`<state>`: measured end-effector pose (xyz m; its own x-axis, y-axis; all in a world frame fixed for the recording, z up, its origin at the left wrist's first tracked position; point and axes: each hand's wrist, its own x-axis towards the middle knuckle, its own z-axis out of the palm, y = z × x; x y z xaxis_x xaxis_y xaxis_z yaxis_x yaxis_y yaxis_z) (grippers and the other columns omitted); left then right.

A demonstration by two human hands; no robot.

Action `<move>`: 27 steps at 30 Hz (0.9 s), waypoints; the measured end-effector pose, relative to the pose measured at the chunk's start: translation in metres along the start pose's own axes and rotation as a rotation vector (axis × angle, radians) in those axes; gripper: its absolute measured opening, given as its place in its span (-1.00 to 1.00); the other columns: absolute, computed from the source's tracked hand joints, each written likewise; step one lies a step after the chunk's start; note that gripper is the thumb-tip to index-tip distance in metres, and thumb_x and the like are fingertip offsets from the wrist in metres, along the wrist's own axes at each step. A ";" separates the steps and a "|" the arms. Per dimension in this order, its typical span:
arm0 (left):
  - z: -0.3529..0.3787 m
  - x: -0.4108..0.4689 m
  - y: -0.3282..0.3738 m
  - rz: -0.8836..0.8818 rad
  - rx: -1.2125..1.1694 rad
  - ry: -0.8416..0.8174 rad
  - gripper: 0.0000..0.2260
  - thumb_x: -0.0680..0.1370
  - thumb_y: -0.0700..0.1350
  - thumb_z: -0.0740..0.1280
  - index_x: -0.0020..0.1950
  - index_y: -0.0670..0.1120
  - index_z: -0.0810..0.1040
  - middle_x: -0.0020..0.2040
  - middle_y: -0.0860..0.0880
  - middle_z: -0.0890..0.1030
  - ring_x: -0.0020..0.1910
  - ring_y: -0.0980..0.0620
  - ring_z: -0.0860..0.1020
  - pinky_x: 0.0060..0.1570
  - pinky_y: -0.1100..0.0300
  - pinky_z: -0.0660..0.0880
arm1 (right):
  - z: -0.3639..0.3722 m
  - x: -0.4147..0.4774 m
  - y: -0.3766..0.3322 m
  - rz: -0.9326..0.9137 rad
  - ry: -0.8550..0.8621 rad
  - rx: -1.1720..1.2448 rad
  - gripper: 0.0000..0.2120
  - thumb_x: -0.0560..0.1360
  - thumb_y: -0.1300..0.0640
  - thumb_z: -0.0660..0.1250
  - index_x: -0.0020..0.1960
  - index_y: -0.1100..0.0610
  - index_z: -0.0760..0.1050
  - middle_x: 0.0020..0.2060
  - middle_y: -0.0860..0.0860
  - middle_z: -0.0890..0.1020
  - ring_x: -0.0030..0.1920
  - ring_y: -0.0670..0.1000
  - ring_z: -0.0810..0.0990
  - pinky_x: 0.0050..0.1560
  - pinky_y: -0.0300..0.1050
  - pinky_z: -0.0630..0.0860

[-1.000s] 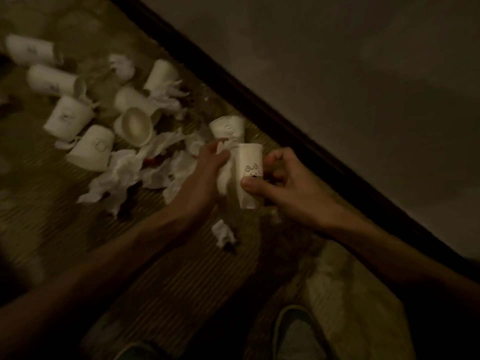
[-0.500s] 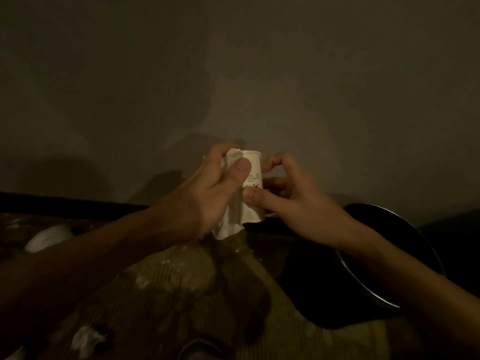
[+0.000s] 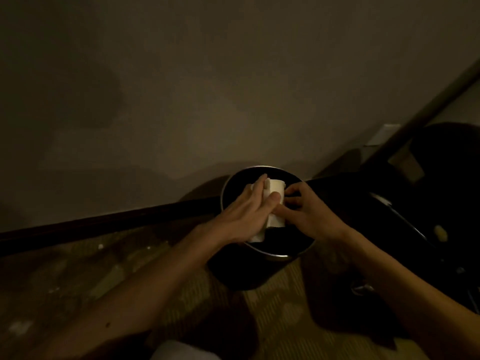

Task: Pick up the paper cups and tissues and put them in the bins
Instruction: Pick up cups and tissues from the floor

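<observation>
Left hand and right hand clasp cylindrical paper cup with crumpled tissue over round bin.

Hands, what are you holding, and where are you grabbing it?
A paper cup, held by its sides over the bin. The right hand pinches its right side; the left hand clamps a tissue against its left side, thumb across the front.

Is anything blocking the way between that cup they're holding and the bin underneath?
Nothing visible does. The left hand and right hand hold the paper cup and tissue over the open mouth of the round bin; no lid or other object shows across it.
</observation>
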<state>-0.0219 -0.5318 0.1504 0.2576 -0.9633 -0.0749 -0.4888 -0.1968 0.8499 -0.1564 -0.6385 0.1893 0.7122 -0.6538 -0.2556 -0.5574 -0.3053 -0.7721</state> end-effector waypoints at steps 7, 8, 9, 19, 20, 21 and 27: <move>-0.006 0.009 -0.005 0.202 0.936 -0.245 -0.61 0.68 -0.10 0.00 0.52 0.01 0.21 0.41 -0.12 0.41 0.35 -0.27 0.33 0.23 -0.25 0.40 | -0.011 0.005 0.036 0.023 -0.046 -0.318 -0.94 0.54 0.04 0.38 -0.05 -0.12 0.55 -0.16 -0.22 0.62 -0.09 -0.20 0.60 -0.15 -0.45 0.45; -0.010 0.009 -0.004 0.209 0.916 -0.234 -0.65 0.68 -0.10 0.02 0.47 -0.02 0.30 0.36 -0.11 0.46 0.35 -0.24 0.35 0.23 -0.22 0.41 | -0.014 0.002 0.034 0.019 -0.058 -0.336 -0.91 0.55 0.07 0.37 -0.03 -0.13 0.57 -0.18 -0.27 0.59 -0.11 -0.25 0.56 -0.18 -0.48 0.43; -0.014 0.008 -0.004 0.230 0.863 -0.194 -0.70 0.69 -0.08 0.05 0.38 -0.05 0.41 0.30 -0.12 0.50 0.32 -0.20 0.39 0.22 -0.17 0.42 | -0.016 -0.001 0.032 0.006 -0.057 -0.327 -0.89 0.56 0.09 0.36 0.04 -0.09 0.59 -0.17 -0.30 0.57 -0.11 -0.30 0.55 -0.19 -0.49 0.42; -0.155 -0.100 0.037 0.181 0.901 0.163 -0.65 0.53 0.17 0.06 -0.34 -0.01 0.33 -0.37 -0.01 0.44 -0.35 -0.03 0.43 -0.35 0.11 0.34 | 0.077 -0.024 -0.073 -0.506 -0.024 -0.189 -0.91 0.52 0.07 0.38 0.02 0.03 0.57 -0.19 -0.18 0.62 -0.16 -0.23 0.59 -0.15 -0.34 0.47; -0.167 -0.122 0.034 0.136 0.966 0.164 -0.64 0.54 0.17 0.06 -0.36 0.00 0.31 -0.40 -0.01 0.40 -0.36 -0.01 0.40 -0.38 0.15 0.27 | 0.094 -0.024 -0.082 -0.545 -0.047 -0.217 -0.90 0.52 0.05 0.37 0.03 0.01 0.56 -0.19 -0.21 0.59 -0.16 -0.24 0.57 -0.18 -0.40 0.43; -0.175 -0.147 0.027 0.112 1.022 0.149 -0.64 0.56 0.14 0.10 -0.37 0.00 0.32 -0.41 0.00 0.40 -0.37 -0.01 0.42 -0.40 0.19 0.24 | 0.113 -0.025 -0.091 -0.582 -0.077 -0.249 -0.89 0.52 0.04 0.37 0.05 0.00 0.55 -0.18 -0.23 0.56 -0.17 -0.23 0.54 -0.20 -0.43 0.39; -0.189 -0.315 -0.070 -0.280 1.036 -0.021 -0.65 0.62 0.17 0.05 -0.07 0.04 0.55 -0.13 0.01 0.62 -0.15 -0.05 0.62 -0.18 0.05 0.55 | 0.256 -0.027 -0.113 -0.808 -0.404 -0.464 -0.77 0.56 0.07 0.33 0.20 0.05 0.52 0.05 -0.06 0.52 0.07 -0.03 0.49 -0.02 -0.25 0.32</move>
<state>0.0887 -0.1803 0.2133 0.4605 -0.8610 -0.2158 -0.8861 -0.4603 -0.0543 -0.0037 -0.4091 0.1345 0.9923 0.1242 -0.0013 0.1054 -0.8469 -0.5213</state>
